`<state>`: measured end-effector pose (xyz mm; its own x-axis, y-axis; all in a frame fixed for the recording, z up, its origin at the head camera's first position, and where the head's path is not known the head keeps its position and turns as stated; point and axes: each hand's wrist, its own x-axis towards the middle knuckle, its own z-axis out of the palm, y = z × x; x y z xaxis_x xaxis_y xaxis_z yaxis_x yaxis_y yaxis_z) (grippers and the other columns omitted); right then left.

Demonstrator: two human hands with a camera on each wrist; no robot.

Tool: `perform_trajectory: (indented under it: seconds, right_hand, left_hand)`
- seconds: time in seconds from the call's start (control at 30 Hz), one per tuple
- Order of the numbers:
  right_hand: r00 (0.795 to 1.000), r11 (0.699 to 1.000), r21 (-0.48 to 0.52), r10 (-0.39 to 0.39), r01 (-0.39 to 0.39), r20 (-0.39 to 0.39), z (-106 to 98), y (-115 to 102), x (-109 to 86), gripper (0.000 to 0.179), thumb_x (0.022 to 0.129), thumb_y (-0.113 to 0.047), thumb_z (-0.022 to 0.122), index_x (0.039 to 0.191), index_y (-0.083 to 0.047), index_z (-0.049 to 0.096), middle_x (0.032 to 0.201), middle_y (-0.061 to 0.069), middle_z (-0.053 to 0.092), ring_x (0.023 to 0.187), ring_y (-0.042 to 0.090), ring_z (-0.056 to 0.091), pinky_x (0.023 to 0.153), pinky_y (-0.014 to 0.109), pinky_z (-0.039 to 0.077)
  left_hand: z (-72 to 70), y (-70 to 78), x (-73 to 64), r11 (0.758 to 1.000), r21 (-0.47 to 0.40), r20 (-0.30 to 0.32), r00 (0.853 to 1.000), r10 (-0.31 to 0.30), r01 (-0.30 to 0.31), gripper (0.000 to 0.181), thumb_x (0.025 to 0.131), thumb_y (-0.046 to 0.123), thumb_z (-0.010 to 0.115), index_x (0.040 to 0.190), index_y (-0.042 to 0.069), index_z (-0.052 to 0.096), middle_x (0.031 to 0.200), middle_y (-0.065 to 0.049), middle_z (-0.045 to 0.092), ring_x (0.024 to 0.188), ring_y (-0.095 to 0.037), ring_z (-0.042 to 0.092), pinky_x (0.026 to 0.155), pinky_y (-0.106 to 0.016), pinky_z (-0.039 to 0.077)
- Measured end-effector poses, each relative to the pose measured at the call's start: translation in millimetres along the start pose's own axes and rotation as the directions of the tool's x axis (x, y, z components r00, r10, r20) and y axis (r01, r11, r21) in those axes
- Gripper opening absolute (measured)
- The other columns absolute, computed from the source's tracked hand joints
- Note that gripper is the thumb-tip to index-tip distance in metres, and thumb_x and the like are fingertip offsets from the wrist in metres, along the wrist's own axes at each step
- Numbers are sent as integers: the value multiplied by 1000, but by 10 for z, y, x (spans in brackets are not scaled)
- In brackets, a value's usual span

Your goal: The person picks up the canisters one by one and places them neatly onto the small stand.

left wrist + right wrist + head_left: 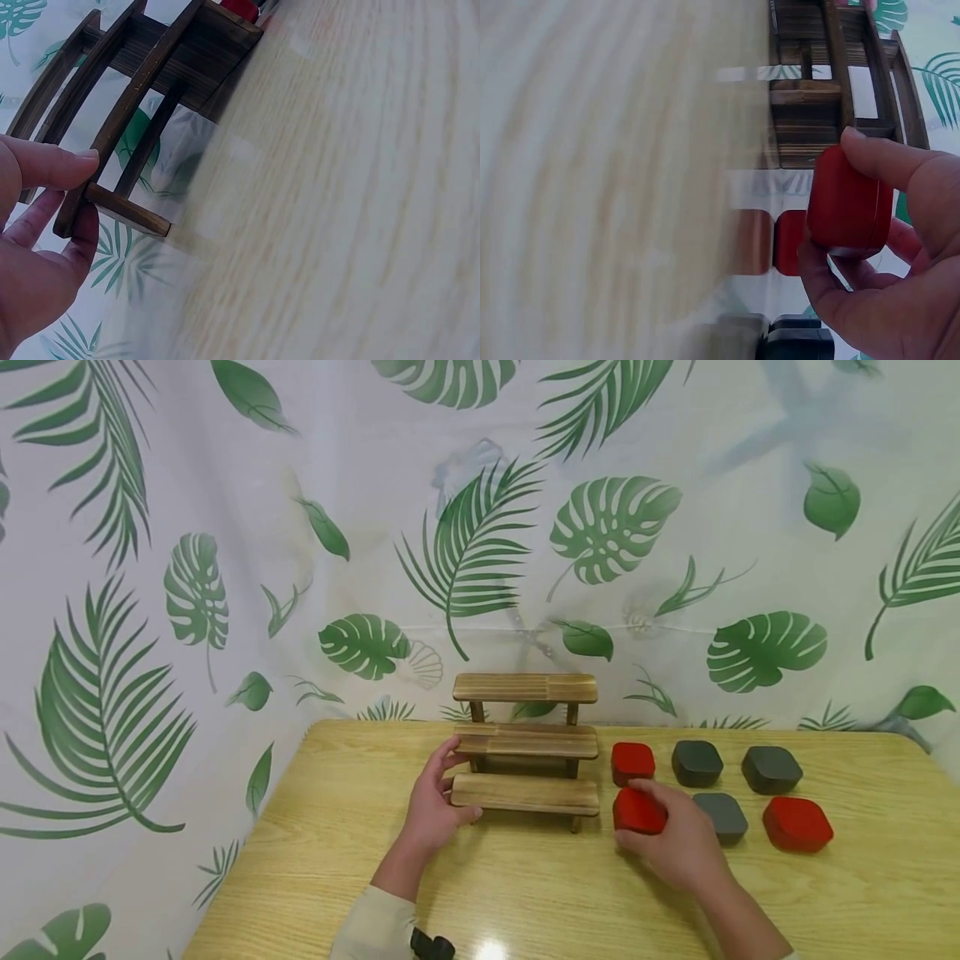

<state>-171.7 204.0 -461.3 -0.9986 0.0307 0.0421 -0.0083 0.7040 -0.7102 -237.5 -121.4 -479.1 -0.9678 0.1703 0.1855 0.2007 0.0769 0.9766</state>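
The left hand [435, 814] grips the left end of the rack [525, 792] at its lowest step; the right hand [678, 839] pinches a red box [637, 812] just right of the rack. Two other red boxes [797, 825] and three grey boxes [772, 768] also sit right of the rack, on the table [540, 893].

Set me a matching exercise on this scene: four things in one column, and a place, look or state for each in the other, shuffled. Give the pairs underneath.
Column one
1. left hand
2. rack
3. right hand
4. backdrop

Column two
A. gripping a red box
B. white with green leaves
C. holding one end of the lowest step
D. brown, with three steps

Pairs: 1-C, 2-D, 3-A, 4-B.
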Motion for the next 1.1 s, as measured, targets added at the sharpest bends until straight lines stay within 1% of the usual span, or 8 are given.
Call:
perform_trajectory:
  seconds: [0.13,0.43,0.63,0.8,0.97,1.0,1.1]
  right_hand:
    - [1000,999,45,25,-25,15,-29,-53,-5,75,77,-27,88,142,-9,53,135,25,53,111,44,54,83,56,51]
    - [1000,998,57,-8,10,-24,-63,-120,34,75,78,-26,88,142,-11,53,136,25,52,110,45,54,80,54,53]
    - [999,997,73,-20,23,-40,-75,-159,45,72,79,-23,87,141,-11,53,137,25,51,110,46,55,79,54,54]
    - [998,996,79,-27,31,-58,-87,-204,50,71,79,-22,87,140,-11,54,136,24,53,109,46,55,79,54,54]
    - [996,995,90,-35,42,-78,-106,-256,52,69,79,-23,87,139,-12,55,135,23,54,109,45,56,79,54,54]
    - [996,995,91,-38,45,-81,-109,-264,53,68,79,-24,87,139,-13,55,135,23,54,109,45,56,79,54,54]
    - [996,994,95,-39,47,-83,-111,-279,59,68,80,-26,87,139,-13,55,136,23,54,109,45,56,79,54,54]
  left_hand:
    - [-2,14,0,1000,-12,-1,1000,-15,15,105,67,-31,69,153,20,38,140,-16,49,108,-37,55,76,-40,54]
    - [-7,10,1,1000,-11,0,1000,-17,17,104,68,-30,70,153,20,39,140,-16,50,107,-37,55,76,-38,54]
    - [-3,17,-3,1000,-13,1,1000,-16,16,103,68,-31,70,153,18,39,141,-19,49,106,-38,55,76,-38,54]
    - [-2,19,-2,1000,-6,-6,1000,-30,30,103,69,-30,71,153,21,40,140,-15,50,105,-36,54,77,-39,53]
    - [-8,-1,-9,1000,11,1,1000,-14,14,102,71,-28,71,154,22,38,142,-14,49,103,-36,53,75,-38,51]
    - [-9,16,-15,1000,13,5,1000,-15,15,102,71,-28,71,154,20,37,142,-15,49,103,-37,52,75,-38,51]
    - [-3,150,-63,1000,3,16,1000,-18,18,100,72,-28,70,155,15,35,142,-19,48,103,-41,50,75,-38,50]
